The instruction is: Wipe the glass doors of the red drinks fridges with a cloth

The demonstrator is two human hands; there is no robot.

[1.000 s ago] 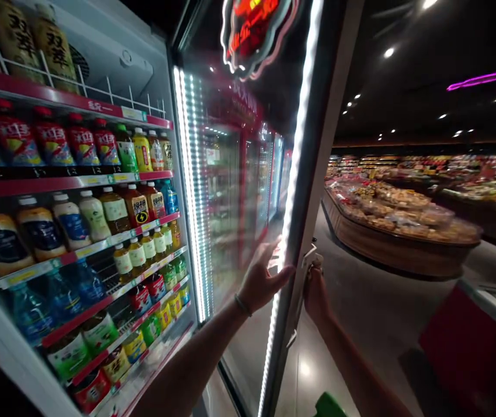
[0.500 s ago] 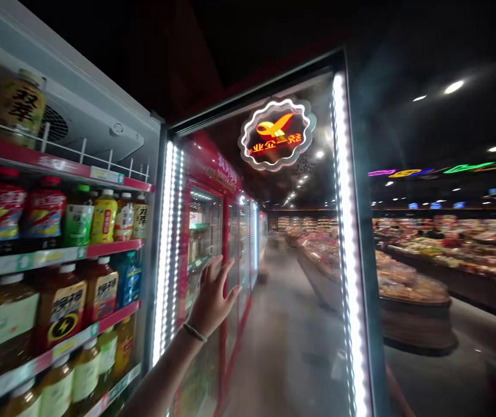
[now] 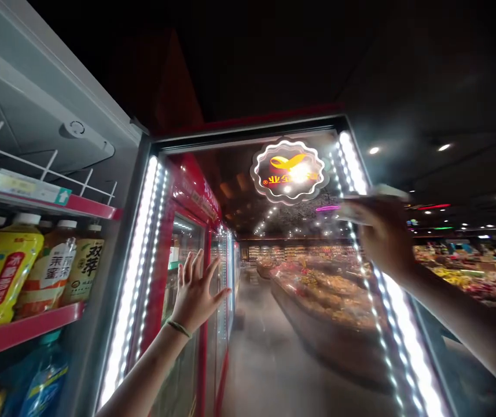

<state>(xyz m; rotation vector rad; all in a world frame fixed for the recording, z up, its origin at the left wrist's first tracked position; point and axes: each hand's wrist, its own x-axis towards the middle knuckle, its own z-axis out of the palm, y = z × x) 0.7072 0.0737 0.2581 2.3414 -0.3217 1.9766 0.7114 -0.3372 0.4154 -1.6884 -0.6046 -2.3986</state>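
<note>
An open cooler door [image 3: 317, 313] with a glass pane and bright LED strips stands in front of me. My left hand [image 3: 198, 295] is spread flat at the glass, fingers apart, holding nothing; a thin green band circles its wrist. Raised at the door's right edge, my right hand [image 3: 384, 234] is closed around a pale cloth [image 3: 389, 192], blurred by motion. Part of the cloth reaches across the lit edge of the door. A glowing round sign [image 3: 290, 171] with mirrored lettering hangs at the top of the pane.
Left of the door, cooler shelves [image 3: 35, 329] hold a yellow bottle [image 3: 7, 272], other drinks and a blue bottle [image 3: 46, 382]. Red coolers [image 3: 195, 197] line the aisle [image 3: 265, 359] beyond the glass. A produce stand [image 3: 326, 301] curves along the right.
My right hand has risen from low behind the door's right side to its upper edge, with the cloth. My left hand stays spread at the glass. The view has shifted toward the door.
</note>
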